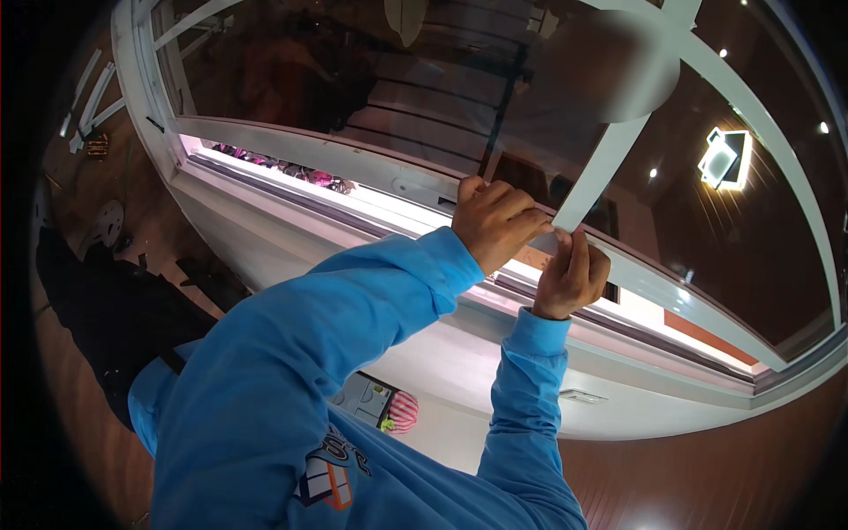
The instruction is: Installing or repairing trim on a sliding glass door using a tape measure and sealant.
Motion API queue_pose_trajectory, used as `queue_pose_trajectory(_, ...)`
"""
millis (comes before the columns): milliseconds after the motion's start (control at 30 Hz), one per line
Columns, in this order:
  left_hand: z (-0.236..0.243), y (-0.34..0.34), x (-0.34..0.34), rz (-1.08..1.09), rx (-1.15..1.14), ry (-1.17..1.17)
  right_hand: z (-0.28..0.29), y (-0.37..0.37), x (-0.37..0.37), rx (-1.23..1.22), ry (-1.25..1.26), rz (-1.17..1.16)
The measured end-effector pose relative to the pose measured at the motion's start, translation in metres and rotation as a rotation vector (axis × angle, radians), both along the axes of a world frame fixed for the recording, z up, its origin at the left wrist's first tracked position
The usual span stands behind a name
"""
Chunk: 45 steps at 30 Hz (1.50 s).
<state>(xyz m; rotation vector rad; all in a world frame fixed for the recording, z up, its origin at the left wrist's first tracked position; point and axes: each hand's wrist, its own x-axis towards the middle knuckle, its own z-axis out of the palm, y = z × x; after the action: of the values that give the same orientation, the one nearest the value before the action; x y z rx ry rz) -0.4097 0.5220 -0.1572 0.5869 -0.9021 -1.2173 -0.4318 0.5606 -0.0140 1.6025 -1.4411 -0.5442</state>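
Observation:
Both hands are at a white window sash (707, 309) with dark glass, where an upright bar (609, 163) meets the lower rail. My left hand (499, 221) is closed, its fingers curled over the rail and its fingertips reaching the joint. Close beside it, my right hand (572, 274) is closed in a pinch, its thumb and forefinger against the same corner. The fingertips of both hands nearly meet. Whatever lies between them is too small or hidden to name. Blue sleeves cover both forearms.
Below the sash runs the outer frame's track (291, 190), with a bright gap and pink flowers (318, 178) showing. White strips (93, 106) and an orange item (97, 146) lie on the brown floor at far left. A pink-striped thing (404, 412) shows beneath my arms.

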Motion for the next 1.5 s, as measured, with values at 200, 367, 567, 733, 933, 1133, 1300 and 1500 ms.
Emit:
queue_pose_trajectory(200,0.001,0.001,-0.002,0.036,0.008,-0.009,0.000,-0.001,-0.001,0.012,-0.002,0.026)
queue_pose_trajectory(367,0.001,0.001,-0.002,0.025,-0.001,0.020,0.000,0.000,0.000,0.020,0.006,0.011)
queue_pose_trajectory(567,0.005,-0.002,0.004,-0.034,0.062,0.047,0.002,-0.002,0.002,0.034,-0.012,0.001)
queue_pose_trajectory(733,0.006,-0.009,0.011,-0.109,0.101,0.079,0.000,-0.008,0.006,0.015,-0.070,-0.009)
queue_pose_trajectory(933,0.009,-0.012,0.018,-0.201,0.136,0.071,-0.001,-0.015,0.022,-0.065,-0.209,-0.149)
queue_pose_trajectory(1133,0.003,-0.010,0.024,-0.281,0.111,0.075,-0.001,-0.025,0.035,-0.172,-0.320,-0.280)
queue_pose_trajectory(1300,0.004,-0.007,0.023,-0.304,0.097,0.058,-0.002,-0.026,0.034,-0.175,-0.324,-0.274)
queue_pose_trajectory(1500,0.007,-0.011,0.024,-0.310,0.124,0.035,-0.004,-0.028,0.033,-0.213,-0.336,-0.274)
